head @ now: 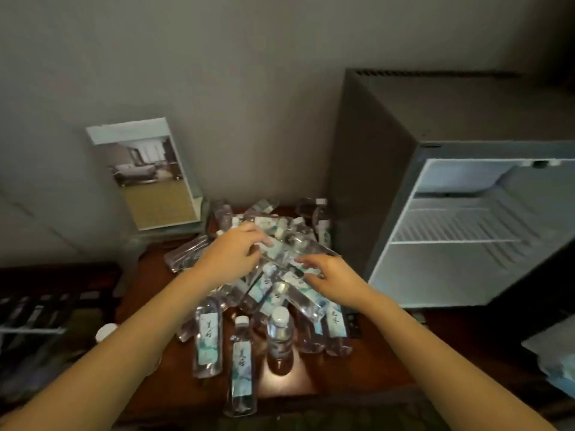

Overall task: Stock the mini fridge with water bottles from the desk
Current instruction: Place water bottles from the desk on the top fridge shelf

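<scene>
A heap of several clear water bottles (273, 293) with pale teal labels lies on the dark wooden desk (373, 362); most lie flat, and one round bottle (280, 340) stands upright near the front. My left hand (233, 253) reaches over the top of the heap, fingers curled round a bottle there. My right hand (326, 278) lies on the heap's right side, its fingers on another bottle's label. The grey mini fridge (385, 169) stands on the right with its white inside (460, 237) showing, a wire shelf across it and no bottles on it.
A framed card with a room photo (149, 175) leans on the wall behind the heap. A small white-capped item (105, 332) sits at the desk's left edge. Dark furniture lies to the left, and pale bags (557, 359) to the far right.
</scene>
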`<state>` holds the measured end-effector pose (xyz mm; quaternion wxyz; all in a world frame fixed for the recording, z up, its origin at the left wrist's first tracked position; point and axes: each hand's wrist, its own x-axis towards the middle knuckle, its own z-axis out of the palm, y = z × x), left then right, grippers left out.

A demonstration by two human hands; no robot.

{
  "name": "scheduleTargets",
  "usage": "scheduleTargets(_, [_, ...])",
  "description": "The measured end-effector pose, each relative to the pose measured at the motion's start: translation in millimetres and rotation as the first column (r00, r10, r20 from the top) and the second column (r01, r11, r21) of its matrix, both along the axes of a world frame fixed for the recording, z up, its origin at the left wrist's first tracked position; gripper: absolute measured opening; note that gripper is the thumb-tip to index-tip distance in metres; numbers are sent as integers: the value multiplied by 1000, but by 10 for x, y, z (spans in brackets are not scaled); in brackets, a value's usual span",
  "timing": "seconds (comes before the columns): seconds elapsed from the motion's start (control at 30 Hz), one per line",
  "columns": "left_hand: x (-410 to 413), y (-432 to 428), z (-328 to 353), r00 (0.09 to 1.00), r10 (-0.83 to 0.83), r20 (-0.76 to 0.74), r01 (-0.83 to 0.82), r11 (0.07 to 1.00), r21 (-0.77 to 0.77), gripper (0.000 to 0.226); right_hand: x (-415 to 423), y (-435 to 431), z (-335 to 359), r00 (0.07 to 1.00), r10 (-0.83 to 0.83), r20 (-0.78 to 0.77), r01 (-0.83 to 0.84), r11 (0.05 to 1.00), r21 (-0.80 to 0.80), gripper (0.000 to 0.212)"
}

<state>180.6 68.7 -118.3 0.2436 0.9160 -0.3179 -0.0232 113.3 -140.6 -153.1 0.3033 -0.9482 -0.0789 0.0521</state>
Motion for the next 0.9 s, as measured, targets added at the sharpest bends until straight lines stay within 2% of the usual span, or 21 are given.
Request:
scheduleTargets(0.17, [-126,474,-464,979,-2,-206,30,990,135,40,256,524,-296,986,117,-122,-107,991,86,36])
scheduleTargets(0.33, [-412,680,-1032,916,48,-398,58,967,250,37,291,679,-577,957,188,-219,-161,978,135,34])
scheduleTargets(0.47, [-494,707,-1277,891,177,-417,-57,957,285,31,362,762,-684,912,306,-272,-294,952,83,38])
scheduleTargets(0.6, [-566,647,-1485,863,300,-407,-188,937,294,27,415,796,-799,871,428,-240,-431,902,43,34])
scheduleTargets(0.7, [-694,543,-1778,866,361,-347,-256,915,313,26,436,763,-923,867,478,-138,-482,876,8,29])
scheduleTargets(0.77, [-789,431,-1916,877,404,-260,-298,882,365,30,430,714,-1029,877,479,16,-479,878,2,25])
scheduleTargets(0.83, [-863,344,-2026,881,444,-164,-356,849,391,40,368,671,-1164,877,437,199,-456,887,65,27])
scheduleTargets(0.9, [-899,306,-2123,876,473,-95,-408,831,377,48,266,655,-1324,872,337,356,-427,878,217,30])
